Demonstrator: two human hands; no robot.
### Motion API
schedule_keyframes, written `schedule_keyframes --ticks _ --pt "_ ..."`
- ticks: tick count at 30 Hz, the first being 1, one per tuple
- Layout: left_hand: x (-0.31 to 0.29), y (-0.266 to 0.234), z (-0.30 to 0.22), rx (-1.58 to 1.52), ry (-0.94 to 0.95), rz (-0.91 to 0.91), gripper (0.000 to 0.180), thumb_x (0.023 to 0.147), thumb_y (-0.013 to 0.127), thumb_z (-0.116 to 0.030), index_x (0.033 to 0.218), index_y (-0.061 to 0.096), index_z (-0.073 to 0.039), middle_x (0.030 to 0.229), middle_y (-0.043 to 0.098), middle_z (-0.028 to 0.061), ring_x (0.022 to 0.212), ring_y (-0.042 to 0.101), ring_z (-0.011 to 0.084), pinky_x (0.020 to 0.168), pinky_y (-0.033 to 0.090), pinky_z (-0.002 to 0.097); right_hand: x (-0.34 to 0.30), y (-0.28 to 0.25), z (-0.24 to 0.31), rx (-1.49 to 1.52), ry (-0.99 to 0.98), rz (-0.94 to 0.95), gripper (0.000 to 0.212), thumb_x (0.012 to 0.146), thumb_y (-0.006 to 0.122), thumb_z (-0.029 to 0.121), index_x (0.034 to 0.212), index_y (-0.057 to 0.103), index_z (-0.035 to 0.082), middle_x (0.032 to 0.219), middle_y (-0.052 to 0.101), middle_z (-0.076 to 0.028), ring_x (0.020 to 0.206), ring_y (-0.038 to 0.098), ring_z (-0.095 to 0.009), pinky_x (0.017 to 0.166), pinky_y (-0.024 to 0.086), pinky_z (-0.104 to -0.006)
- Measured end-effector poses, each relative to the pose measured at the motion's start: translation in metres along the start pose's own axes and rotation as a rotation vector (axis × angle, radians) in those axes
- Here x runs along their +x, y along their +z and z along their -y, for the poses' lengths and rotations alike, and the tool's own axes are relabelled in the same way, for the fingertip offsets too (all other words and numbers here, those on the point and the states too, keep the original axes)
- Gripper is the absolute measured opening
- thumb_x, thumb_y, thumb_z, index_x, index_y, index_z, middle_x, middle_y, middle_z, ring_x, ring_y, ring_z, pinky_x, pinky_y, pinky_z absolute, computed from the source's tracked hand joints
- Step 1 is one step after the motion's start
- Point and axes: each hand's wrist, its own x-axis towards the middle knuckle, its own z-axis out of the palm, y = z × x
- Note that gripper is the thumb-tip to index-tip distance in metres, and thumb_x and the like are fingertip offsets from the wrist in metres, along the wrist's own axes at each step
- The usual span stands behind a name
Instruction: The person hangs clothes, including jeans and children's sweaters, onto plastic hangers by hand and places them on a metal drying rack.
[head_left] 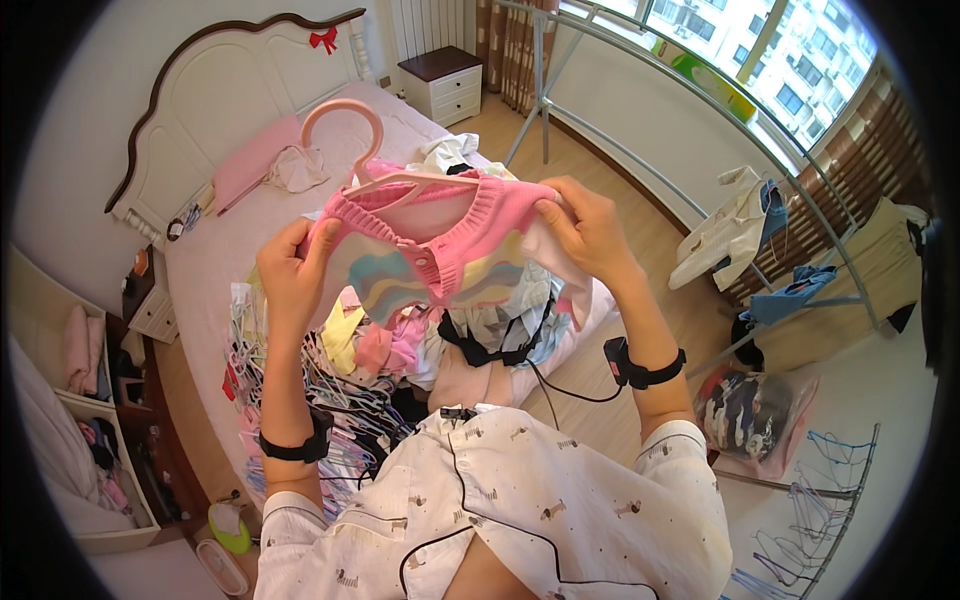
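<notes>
Up in front of me hangs a pink knitted cardigan [500, 205] with a ribbed collar, a button and wavy pastel stripes. A pink clothes hanger [376, 120] sits inside its neck, its round hook sticking up above the collar. My left hand [297, 255] pinches the cardigan at the left shoulder, thumb toward me. My right hand [588, 225] grips the right shoulder, the pale sleeve hanging below it. The hanger's ends are hidden in the cloth. Under the cardigan, a heap of clothes [385, 345] lies on the bed [215, 270].
Many loose hangers [300, 400] are spread on the bed by my left forearm. A metal drying rack [640, 165] stands at the right with a white jacket [725, 225] on it. A clear bag of clothes [755, 415] sits on the floor. A white nightstand [440, 85] is beyond the bed.
</notes>
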Motion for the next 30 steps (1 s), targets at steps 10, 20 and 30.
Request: schedule_keyframes --ticks 10,20,30 --pt "-0.006 0.03 0.019 0.068 -0.11 0.16 0.047 0.093 0.068 -0.037 0.069 0.057 0.001 0.058 0.038 -0.0047 0.058 0.034 0.0054 0.049 0.025 0.0274 -0.01 -0.003 -0.029 -0.006 0.072 0.085 0.026 0.092 0.065 0.03 0.092 0.065 0.004 0.076 0.061 -0.017 0.066 0.06 -0.033 0.06 0.047 -0.0363" --pt "0.038 0.221 0.149 0.386 0.153 -0.051 0.028 0.087 0.069 -0.027 0.084 0.067 0.0 0.074 0.063 0.0139 0.065 0.058 0.0265 0.062 0.046 0.0362 0.02 0.085 -0.247 -0.504 -0.041 -0.428 0.023 0.088 0.067 0.025 0.095 0.066 0.003 0.082 0.065 -0.014 0.073 0.062 -0.035 0.07 0.049 -0.0415" --pt "-0.069 0.388 0.216 0.034 -0.446 0.47 0.013 0.088 0.062 -0.003 0.099 0.068 0.0 0.087 0.07 0.0106 0.076 0.068 0.0183 0.07 0.053 0.0305 -0.102 0.249 -0.336 0.19 0.695 -0.06 0.024 0.081 0.069 0.007 0.102 0.059 0.0 0.098 0.059 -0.02 0.091 0.061 -0.035 0.076 0.051 -0.0431"
